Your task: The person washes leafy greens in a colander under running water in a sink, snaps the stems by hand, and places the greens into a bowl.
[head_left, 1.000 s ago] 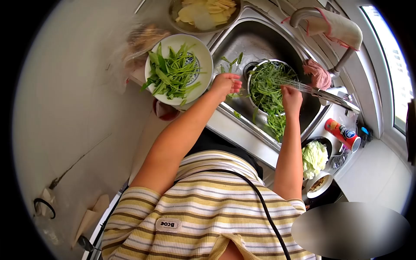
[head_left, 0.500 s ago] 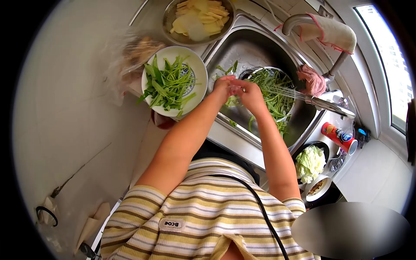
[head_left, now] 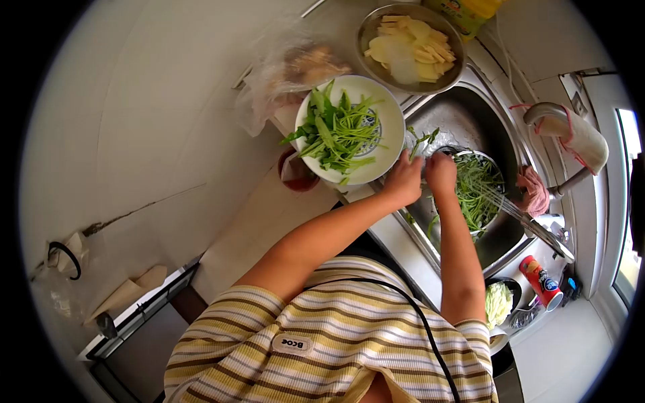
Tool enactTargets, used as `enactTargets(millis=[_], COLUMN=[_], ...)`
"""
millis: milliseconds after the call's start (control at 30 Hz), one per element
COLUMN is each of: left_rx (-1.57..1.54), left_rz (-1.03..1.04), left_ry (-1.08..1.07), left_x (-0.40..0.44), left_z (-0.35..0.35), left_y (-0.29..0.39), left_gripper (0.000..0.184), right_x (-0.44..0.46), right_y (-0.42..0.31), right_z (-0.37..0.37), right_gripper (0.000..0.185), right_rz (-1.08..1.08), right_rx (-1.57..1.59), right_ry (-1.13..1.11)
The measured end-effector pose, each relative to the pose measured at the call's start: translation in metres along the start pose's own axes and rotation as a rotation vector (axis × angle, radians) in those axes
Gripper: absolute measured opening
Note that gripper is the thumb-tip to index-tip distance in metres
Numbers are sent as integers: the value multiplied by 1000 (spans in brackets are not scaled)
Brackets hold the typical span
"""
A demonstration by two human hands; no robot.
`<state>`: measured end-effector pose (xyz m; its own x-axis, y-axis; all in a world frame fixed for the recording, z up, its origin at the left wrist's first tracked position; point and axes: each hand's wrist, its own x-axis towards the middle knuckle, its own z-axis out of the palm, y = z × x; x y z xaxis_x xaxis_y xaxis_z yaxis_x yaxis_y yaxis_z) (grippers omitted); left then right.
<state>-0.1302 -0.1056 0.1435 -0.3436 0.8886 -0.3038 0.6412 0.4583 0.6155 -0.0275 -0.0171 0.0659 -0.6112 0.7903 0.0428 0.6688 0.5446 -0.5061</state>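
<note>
My left hand (head_left: 404, 181) is closed over the near left part of the steel sink (head_left: 463, 114), beside the white plate. Just beyond its fingertips shows a leafy green sprig (head_left: 423, 138); whether it is held or lies in the sink I cannot tell. My right hand (head_left: 441, 173) is curled shut close by, at the left edge of a round basket (head_left: 498, 176) full of leafy greens (head_left: 478, 201). What its fingers hold is hidden. Water sprays from the faucet head (head_left: 547, 236) onto the greens. More stemmed greens (head_left: 336, 131) lie on the plate (head_left: 383, 161).
A steel bowl of pale sliced vegetable (head_left: 457, 70) stands beyond the plate, beside a yellow bottle (head_left: 474, 13). A plastic bag (head_left: 295, 67) lies behind the plate. Right of the sink are a red can (head_left: 541, 282) and cabbage (head_left: 498, 305). A pink cloth (head_left: 533, 191) hangs by the faucet.
The view has swung left, so everything sits farther right in it. My hands have drawn slightly apart; before, their fingers met over the sink. The water keeps running.
</note>
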Motion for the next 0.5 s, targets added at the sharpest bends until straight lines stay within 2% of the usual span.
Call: enactTargets(millis=[33,100,133,167,233,267,300,367,433,500], left_rx=[-1,106,22,16,-131,-221,-308,-60,-66,-39], left_rz=[-10,139,267,260,321,171,23,-7,-173,-244], left_ry=[0,-366,-221,-219,111,317,522,703,702,657], left_x=[-4,-4,-10,-11,-12,-8,0,14,24,35], left_z=[-4,-10,-16,-25,-80,-98,-119,-159,-178,-176], left_y=[-1,-4,-2,-3,3,-10,-28,-77,-103,-116], left_gripper=[46,22,7,7,8,7,6,11,16,18], right_x=[-3,-12,-8,-5,11,18,24,43,62,79], right_y=[-1,-11,-17,-21,-26,-44,-50,-83,-116,-142], right_z=[10,11,2,-7,-30,-53,-65,-93,-97,-83], right_gripper=[16,18,19,20,16,13,8,7,9,13], right_rz=[-142,-74,-38,-4,176,304,298,227,119,187], right_rx=[-34,-91,-123,-156,-41,5,85,256,490,690], right_ry=[9,-95,-151,-208,-127,-70,81,222,266,97])
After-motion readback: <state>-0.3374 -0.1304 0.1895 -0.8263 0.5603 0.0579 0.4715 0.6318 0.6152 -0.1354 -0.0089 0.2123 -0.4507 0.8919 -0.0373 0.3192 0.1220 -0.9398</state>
